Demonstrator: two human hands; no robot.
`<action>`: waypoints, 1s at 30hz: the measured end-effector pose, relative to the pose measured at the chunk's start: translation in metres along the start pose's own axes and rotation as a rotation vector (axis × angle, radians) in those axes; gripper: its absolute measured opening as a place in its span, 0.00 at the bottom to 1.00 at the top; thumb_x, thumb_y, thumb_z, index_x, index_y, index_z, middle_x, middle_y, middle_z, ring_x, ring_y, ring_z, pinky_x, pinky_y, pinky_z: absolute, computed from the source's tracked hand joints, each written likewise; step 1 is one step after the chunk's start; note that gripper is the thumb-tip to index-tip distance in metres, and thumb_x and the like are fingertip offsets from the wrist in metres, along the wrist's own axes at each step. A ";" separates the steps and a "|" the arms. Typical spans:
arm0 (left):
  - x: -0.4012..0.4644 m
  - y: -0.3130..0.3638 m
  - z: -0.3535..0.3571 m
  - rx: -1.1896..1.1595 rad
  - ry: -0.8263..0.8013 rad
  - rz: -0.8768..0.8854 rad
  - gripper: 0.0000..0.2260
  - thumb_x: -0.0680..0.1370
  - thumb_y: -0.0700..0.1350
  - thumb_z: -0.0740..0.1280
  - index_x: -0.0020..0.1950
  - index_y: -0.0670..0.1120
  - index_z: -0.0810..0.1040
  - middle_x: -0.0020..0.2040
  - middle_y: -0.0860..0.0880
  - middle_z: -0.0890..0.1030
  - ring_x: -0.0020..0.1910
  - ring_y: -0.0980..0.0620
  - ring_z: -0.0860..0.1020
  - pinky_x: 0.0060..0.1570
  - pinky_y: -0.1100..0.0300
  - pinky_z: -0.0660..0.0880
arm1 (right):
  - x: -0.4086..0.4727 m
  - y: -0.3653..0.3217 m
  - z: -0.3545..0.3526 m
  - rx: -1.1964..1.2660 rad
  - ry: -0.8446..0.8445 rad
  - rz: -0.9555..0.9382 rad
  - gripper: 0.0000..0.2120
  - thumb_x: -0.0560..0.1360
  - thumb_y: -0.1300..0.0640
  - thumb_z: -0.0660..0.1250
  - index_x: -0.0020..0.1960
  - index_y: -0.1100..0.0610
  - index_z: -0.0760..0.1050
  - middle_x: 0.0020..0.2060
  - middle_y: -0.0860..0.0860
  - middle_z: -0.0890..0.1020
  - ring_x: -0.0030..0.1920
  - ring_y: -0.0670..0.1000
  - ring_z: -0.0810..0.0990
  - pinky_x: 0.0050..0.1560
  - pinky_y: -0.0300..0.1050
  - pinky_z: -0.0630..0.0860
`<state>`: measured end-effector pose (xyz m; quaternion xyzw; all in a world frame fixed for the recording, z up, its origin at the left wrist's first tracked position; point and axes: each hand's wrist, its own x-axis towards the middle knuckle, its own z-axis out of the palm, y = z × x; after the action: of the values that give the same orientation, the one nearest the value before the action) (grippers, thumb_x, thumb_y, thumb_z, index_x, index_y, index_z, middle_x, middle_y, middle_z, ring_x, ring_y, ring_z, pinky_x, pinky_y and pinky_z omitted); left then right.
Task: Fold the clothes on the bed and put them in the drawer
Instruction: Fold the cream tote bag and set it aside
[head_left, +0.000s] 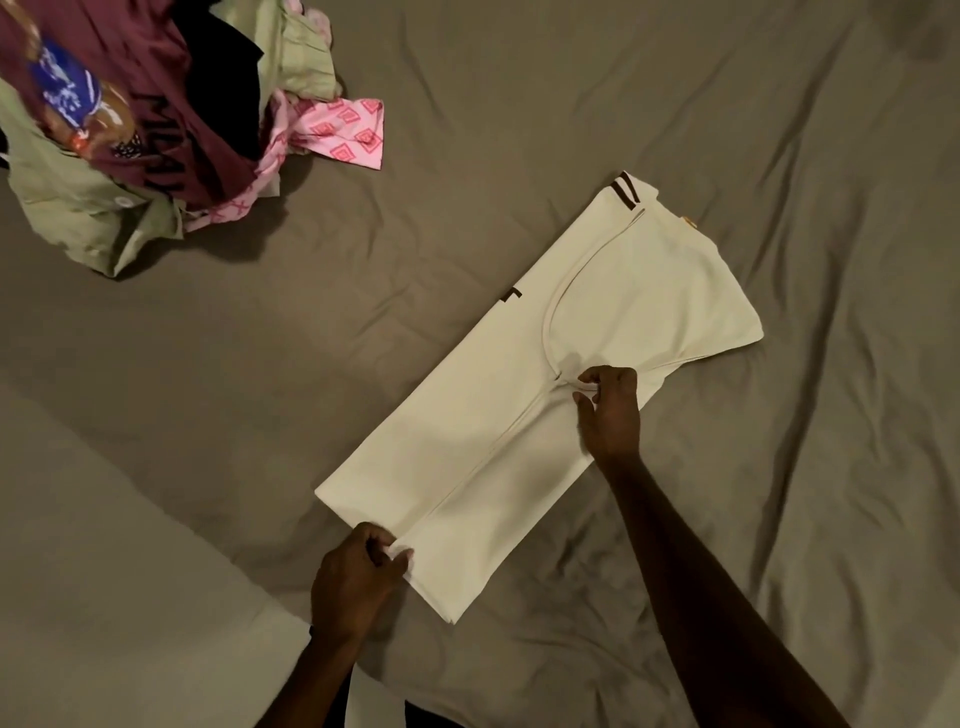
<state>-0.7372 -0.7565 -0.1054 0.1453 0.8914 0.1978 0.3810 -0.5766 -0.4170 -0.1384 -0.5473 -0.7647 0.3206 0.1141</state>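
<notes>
Cream shirt (519, 441) pinched: left hand (358, 571) hem, right hand (610, 410) mid-seam.

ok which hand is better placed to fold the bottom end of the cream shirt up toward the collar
Left. The left hand already pinches the cream shirt at its bottom edge, so it could probably carry that end up. The right hand grips the fabric mid-length, near where the crease would fall.

A home bedroom: a bed sheet (519, 130) spread wide, laundry pile (140, 119) heaped on it.

Single head view, looking steeply down, close over bed (467, 260).
</notes>
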 end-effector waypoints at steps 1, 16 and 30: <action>-0.002 0.007 -0.003 0.062 0.041 0.031 0.14 0.69 0.55 0.80 0.45 0.57 0.76 0.34 0.58 0.80 0.37 0.54 0.81 0.39 0.57 0.75 | -0.002 0.002 0.001 0.021 0.019 0.013 0.15 0.76 0.66 0.71 0.62 0.59 0.76 0.60 0.55 0.71 0.49 0.51 0.78 0.50 0.46 0.77; 0.055 0.169 0.100 0.182 -0.063 0.916 0.15 0.79 0.51 0.71 0.65 0.52 0.78 0.42 0.56 0.78 0.37 0.56 0.78 0.35 0.59 0.76 | 0.085 0.098 -0.092 1.080 0.606 0.665 0.22 0.78 0.64 0.72 0.67 0.63 0.67 0.47 0.56 0.80 0.40 0.50 0.82 0.43 0.47 0.83; 0.086 0.220 0.137 0.479 -0.020 0.998 0.29 0.76 0.50 0.71 0.76 0.47 0.70 0.49 0.48 0.79 0.44 0.46 0.79 0.33 0.54 0.74 | 0.157 0.066 -0.112 1.145 0.354 0.570 0.13 0.73 0.54 0.75 0.53 0.60 0.80 0.37 0.54 0.82 0.32 0.51 0.79 0.30 0.42 0.72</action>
<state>-0.6701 -0.4943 -0.1433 0.6347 0.7307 0.1448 0.2056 -0.5261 -0.2198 -0.1204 -0.6254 -0.2687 0.5992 0.4214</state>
